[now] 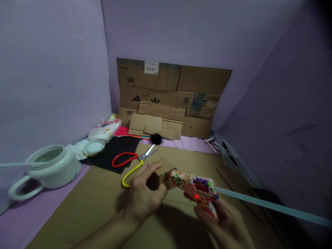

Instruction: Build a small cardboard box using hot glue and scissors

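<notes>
My left hand [146, 193] is closed around a small piece of cardboard [165, 166], part of which folds down into shadow between thumb and fingers. In my right hand [225, 221] is a glue gun [194, 186] with a floral pattern and a lit red light. Its nozzle end meets the edge of the cardboard piece. A long translucent glue stick [272, 206] runs out of its back to the right. Just beyond my left hand, scissors [141, 160] with one red and one yellow handle lie partly open on the cardboard sheet [77, 207].
A white pot [55, 173] with a handle stands at left, its lid [93, 147] behind it. Black paper [121, 147] and black yarn [156, 139] lie farther back. Large cardboard [202, 79] leans on the wall. Plastic sleeves [230, 152] lie at right.
</notes>
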